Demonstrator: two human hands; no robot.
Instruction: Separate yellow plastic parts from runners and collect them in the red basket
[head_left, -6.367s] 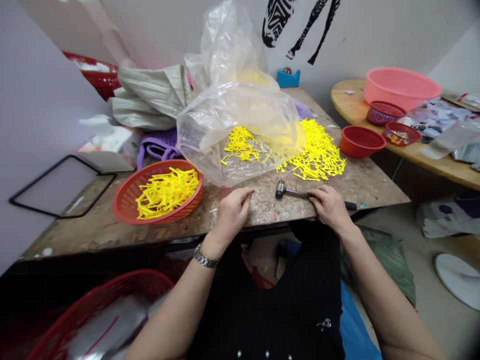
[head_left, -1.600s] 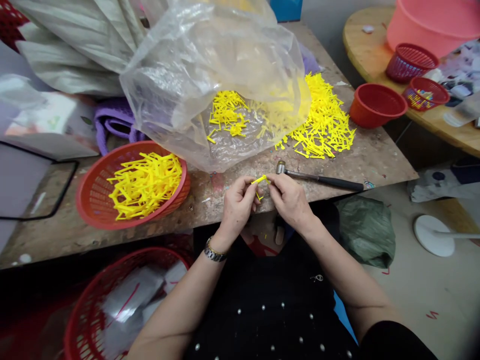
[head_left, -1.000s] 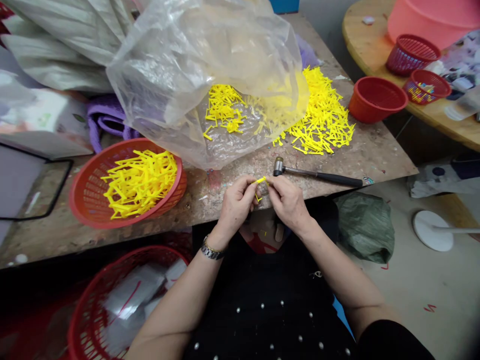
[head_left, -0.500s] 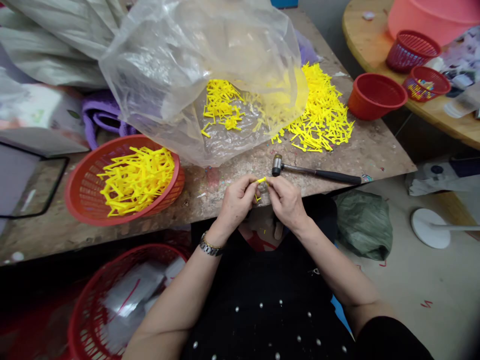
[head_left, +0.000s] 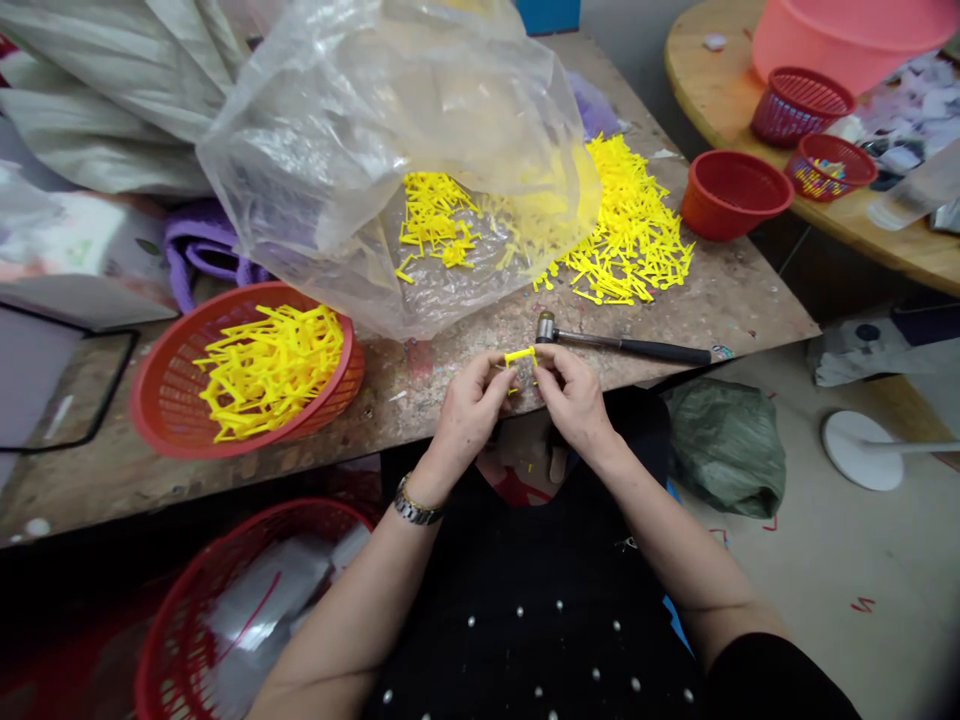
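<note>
Over the table's front edge, my left hand and my right hand face each other, each pinching one side of a small yellow plastic piece. The piece looks like a short bar with bent-down ends; my fingers hide parts of it. Just beyond my right hand lies a hammer with a black handle. To the left, a red basket holds many similar yellow pieces. A loose pile of thin yellow parts lies at the back right.
A large clear plastic bag with more yellow parts spreads over the table. A red bowl stands at the right corner. Below the table on the left is a red basket with clear bags. A dark green bag sits on the floor.
My hands have spread slightly apart, and more of the yellow bar shows between my fingertips. The camera view has shifted a little.
</note>
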